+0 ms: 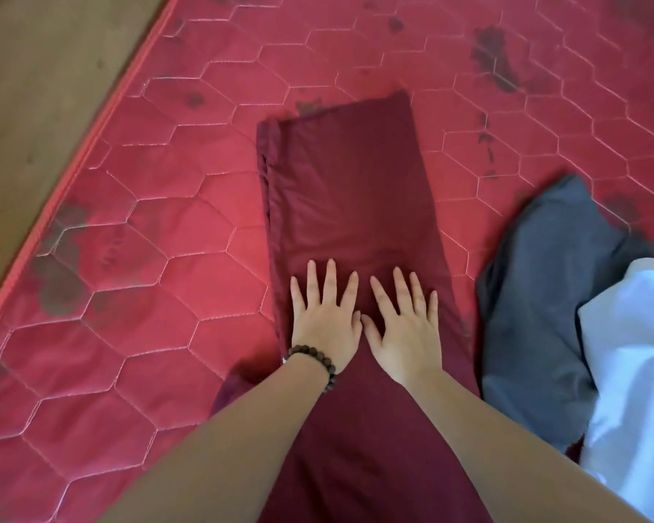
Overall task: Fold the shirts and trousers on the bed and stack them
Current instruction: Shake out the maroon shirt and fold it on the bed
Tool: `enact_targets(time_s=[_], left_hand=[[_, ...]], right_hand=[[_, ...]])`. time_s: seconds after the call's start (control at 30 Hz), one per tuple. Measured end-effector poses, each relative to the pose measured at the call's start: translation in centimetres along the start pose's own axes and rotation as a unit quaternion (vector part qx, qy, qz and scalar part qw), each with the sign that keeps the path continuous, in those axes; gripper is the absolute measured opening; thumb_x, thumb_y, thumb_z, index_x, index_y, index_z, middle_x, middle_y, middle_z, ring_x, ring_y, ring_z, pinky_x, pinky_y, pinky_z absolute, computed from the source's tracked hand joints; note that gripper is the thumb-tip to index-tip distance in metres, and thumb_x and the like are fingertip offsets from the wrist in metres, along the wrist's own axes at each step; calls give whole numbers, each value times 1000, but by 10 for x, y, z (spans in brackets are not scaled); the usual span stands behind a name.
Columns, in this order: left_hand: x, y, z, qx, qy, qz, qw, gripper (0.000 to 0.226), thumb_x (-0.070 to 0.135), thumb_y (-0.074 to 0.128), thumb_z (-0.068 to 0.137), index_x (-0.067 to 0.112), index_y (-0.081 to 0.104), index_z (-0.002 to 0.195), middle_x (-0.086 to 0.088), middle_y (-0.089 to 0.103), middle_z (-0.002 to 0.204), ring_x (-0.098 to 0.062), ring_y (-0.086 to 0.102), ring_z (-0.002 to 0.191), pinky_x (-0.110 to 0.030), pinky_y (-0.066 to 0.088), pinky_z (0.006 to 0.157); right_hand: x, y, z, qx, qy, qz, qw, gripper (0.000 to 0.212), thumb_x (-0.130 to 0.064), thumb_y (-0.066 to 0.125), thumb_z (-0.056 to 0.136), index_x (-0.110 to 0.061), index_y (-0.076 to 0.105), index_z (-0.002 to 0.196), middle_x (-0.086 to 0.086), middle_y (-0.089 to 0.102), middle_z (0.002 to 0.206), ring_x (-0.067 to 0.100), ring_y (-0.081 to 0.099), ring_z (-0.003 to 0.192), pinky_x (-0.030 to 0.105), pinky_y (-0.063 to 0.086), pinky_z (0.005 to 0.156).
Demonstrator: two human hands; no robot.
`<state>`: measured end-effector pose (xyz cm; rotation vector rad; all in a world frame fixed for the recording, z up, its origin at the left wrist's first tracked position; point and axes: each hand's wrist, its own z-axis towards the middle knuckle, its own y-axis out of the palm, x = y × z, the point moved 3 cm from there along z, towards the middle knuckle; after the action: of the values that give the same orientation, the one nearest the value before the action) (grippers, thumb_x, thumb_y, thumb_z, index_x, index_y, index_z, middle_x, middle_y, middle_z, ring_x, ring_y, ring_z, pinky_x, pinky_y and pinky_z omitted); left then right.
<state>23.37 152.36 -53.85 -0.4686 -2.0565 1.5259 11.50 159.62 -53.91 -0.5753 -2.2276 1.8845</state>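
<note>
Across the frame's left, bare bed [136, 228]. At centre the maroon trousers [348, 183] lie lengthwise, both hands flat on them: left hand [323, 318] and right hand [404, 326], fingers spread wide, gripping nothing. Smooth outward before folding, probably in half. Lower right, a grey garment [544, 296] and white shirt [635, 371] wait.

Maroon trousers [348, 190], red hexagon-quilted mattress [174, 205]
</note>
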Motion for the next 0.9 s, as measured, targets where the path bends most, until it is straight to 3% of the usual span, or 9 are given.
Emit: enact_targets(time_s=[0.1, 0.3, 0.47, 0.63, 0.8, 0.9], left_hand=[[-14, -9, 33, 10, 10, -1, 1000, 63, 45, 33, 95, 25, 18, 152, -14, 10, 160, -42, 0, 146, -61, 2, 115], [-44, -25, 98, 43, -1, 17, 999, 67, 50, 20, 88, 24, 31, 149, -17, 23, 157, -44, 10, 144, -63, 10, 115], [-64, -35, 146, 70, -12, 25, 997, 63, 51, 28, 92, 25, 27, 150, -16, 20, 158, -43, 8, 145, -61, 8, 115], [-88, -44, 187, 115, -34, 21, 993, 65, 55, 28, 91, 25, 34, 148, -19, 26, 155, -44, 15, 143, -59, 13, 116], [-97, -40, 197, 132, -41, 13, 990, 67, 59, 27, 91, 29, 25, 151, -17, 17, 158, -43, 7, 145, -57, 9, 117], [-97, -39, 197, 122, -45, 16, 991, 68, 60, 24, 91, 30, 18, 152, -15, 12, 160, -43, 2, 145, -57, 6, 117]], right_hand=[[-4, -5, 39, 1, -5, 1, 1000, 60, -55, 31, 92, -33, 33, 148, 7, 25, 158, 30, 14, 147, 58, 13, 117], [-10, -14, 111, 15, -16, -8, 1000, 61, -57, 26, 91, -35, 32, 148, 6, 26, 158, 29, 15, 147, 59, 10, 117], [-16, -23, 167, 11, -24, -10, 1000, 64, -60, 20, 90, -37, 27, 149, 4, 21, 160, 27, 10, 148, 58, 5, 117], [-23, -31, 223, 15, -65, -17, 998, 63, -60, 18, 90, -38, 25, 149, 2, 17, 161, 27, 7, 149, 61, 5, 116], [-25, -36, 280, 7, -125, -41, 991, 64, -64, 12, 89, -43, 17, 150, -2, 9, 162, 22, 2, 149, 58, -1, 117], [16, -44, 309, 20, -35, -61, 997, 61, -62, 11, 94, -40, 12, 151, -2, 5, 162, 18, -1, 149, 57, -3, 117]])
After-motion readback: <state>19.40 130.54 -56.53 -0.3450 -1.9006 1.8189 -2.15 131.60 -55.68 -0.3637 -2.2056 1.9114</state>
